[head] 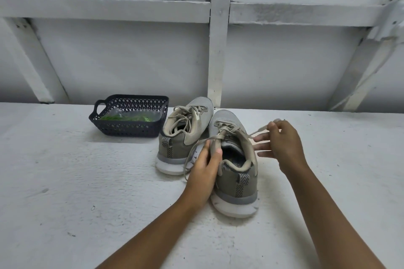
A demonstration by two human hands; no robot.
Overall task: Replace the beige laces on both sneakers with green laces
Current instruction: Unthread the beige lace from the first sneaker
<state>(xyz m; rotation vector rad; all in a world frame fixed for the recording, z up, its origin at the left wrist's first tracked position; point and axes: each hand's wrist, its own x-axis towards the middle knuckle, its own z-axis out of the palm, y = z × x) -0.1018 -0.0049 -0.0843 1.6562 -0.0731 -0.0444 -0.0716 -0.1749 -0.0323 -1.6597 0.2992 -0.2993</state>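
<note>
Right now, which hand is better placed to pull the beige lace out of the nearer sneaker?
Likely the right hand: it pinches the beige lace near its end, while the left hand grips the nearer sneaker at its collar.

The near sneaker (237,190) is olive-grey at the heel and pale grey mesh at the toe, with a white sole under a mid-grey band; its heel strip (241,183) carries a black-and-grey chevron pattern; its beige lace (218,136) matches the beige collar lining; the far sneaker (183,140) has the same colours and the same chevron strip; the basket (131,130) is dark navy, almost black, its walls pierced in a diamond lattice; the green laces (122,117) inside it show bright green through a clear wrapper; the surface (65,181) underneath is off-white with dark specks; the wall (131,50) and its beams are painted white
</note>
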